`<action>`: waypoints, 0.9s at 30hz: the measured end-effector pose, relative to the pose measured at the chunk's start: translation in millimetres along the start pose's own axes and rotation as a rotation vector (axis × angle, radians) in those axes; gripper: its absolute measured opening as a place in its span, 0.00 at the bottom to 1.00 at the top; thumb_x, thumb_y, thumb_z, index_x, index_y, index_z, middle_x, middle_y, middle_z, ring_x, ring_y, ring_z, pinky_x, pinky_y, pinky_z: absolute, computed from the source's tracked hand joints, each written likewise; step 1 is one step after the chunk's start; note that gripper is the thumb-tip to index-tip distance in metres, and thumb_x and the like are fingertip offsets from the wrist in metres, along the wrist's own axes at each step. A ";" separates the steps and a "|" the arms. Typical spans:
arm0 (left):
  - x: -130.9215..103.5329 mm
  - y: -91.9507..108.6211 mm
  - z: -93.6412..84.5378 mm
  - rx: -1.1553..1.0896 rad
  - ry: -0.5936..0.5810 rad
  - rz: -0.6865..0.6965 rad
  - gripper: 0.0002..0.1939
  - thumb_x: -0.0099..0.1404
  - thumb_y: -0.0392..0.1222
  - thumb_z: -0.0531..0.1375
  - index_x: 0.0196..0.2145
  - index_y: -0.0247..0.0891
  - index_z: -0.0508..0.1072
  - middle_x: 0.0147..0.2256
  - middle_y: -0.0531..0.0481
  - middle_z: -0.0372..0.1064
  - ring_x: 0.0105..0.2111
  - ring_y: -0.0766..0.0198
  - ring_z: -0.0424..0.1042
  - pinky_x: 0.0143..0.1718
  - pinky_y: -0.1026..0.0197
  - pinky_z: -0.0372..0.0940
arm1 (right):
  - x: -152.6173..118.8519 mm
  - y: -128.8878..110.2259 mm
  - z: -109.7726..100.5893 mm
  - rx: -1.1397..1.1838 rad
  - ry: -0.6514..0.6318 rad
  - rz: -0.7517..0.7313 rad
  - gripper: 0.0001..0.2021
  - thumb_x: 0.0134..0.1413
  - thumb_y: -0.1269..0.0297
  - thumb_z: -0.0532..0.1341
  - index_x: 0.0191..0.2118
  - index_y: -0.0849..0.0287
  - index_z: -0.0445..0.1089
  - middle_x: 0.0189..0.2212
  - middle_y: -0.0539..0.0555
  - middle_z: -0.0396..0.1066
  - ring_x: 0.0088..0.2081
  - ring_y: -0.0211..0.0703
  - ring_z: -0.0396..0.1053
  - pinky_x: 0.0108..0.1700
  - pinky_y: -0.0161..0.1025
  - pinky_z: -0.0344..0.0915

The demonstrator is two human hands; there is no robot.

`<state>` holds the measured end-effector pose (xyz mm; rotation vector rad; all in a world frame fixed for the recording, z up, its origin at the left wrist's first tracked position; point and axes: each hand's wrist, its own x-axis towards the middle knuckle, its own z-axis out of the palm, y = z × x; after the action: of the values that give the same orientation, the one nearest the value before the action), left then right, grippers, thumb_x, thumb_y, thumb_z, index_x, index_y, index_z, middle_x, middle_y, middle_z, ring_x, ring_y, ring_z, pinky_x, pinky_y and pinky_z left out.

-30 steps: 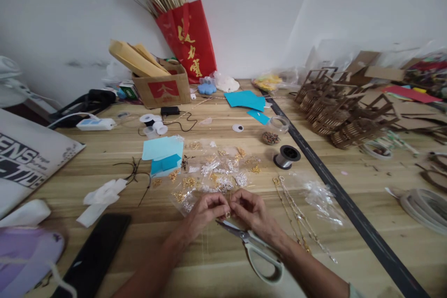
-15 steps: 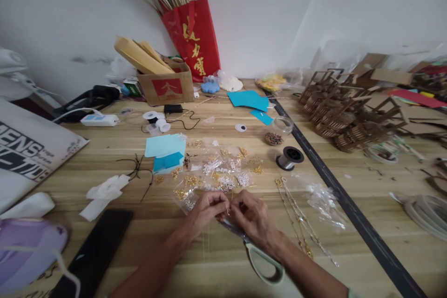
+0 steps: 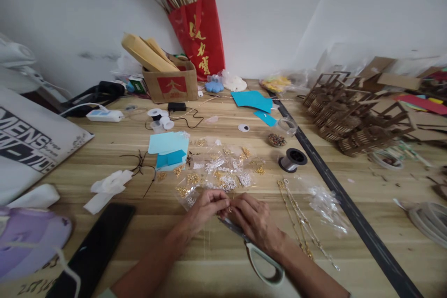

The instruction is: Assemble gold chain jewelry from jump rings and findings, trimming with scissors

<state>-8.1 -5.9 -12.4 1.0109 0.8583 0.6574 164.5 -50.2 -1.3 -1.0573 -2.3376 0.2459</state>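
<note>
One wide wooden table (image 3: 209, 265) lies under everything; taking my joined fingertips as the clock's centre, twelve points away from me. Packets of tiny gold and silver bits (image 3: 226, 182) spread around twelve, just beyond my hands. My right hand (image 3: 254, 219) bends in from four, fingertips drawn up to the left ones; they hide whatever they may be gripping, so I cannot tell. My left hand (image 3: 210, 206), from eight, pinches between thumb and forefinger. Scissors (image 3: 250, 247) lie towards five, partly hidden under my right hand. Slender chains (image 3: 316, 240) trail between three and four, and a dark-rimmed spool (image 3: 292, 160) sits near two.

Smallest is the small curved piece (image 3: 229, 210) at the very centre, showing at my fingertips. It looks metallic; I'd judge it almost weightless, stiff but thin enough to bend, and smooth enough to slip. I'd take it by its edge, with the pads, squeezing lightly.
</note>
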 end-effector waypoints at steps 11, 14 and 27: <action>1.4 1.5 2.2 -0.009 0.066 0.010 0.14 0.44 0.46 0.68 0.20 0.32 0.72 0.16 0.53 0.67 0.18 0.70 0.64 0.23 0.66 0.59 | 1.1 2.0 0.1 0.383 0.101 0.193 0.09 0.63 0.67 0.52 0.40 0.58 0.69 0.33 0.56 0.72 0.35 0.41 0.69 0.36 0.37 0.65; -0.1 5.5 4.2 0.041 0.095 0.066 0.11 0.46 0.43 0.67 0.20 0.32 0.73 0.17 0.52 0.68 0.19 0.69 0.65 0.24 0.66 0.60 | 2.2 5.4 6.1 0.590 0.186 0.387 0.09 0.61 0.62 0.54 0.35 0.59 0.69 0.29 0.53 0.70 0.29 0.39 0.67 0.31 0.35 0.63; -4.5 10.5 9.6 0.166 0.100 0.185 0.08 0.49 0.40 0.64 0.21 0.32 0.73 0.19 0.51 0.70 0.20 0.68 0.66 0.23 0.67 0.61 | 7.4 8.0 10.0 1.214 0.078 0.708 0.15 0.48 0.53 0.65 0.31 0.61 0.69 0.21 0.49 0.68 0.22 0.33 0.63 0.23 0.29 0.59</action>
<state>-3.1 -9.6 1.2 1.2250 0.9250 0.8086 160.1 -38.8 -9.6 -1.0754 -1.1825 1.5761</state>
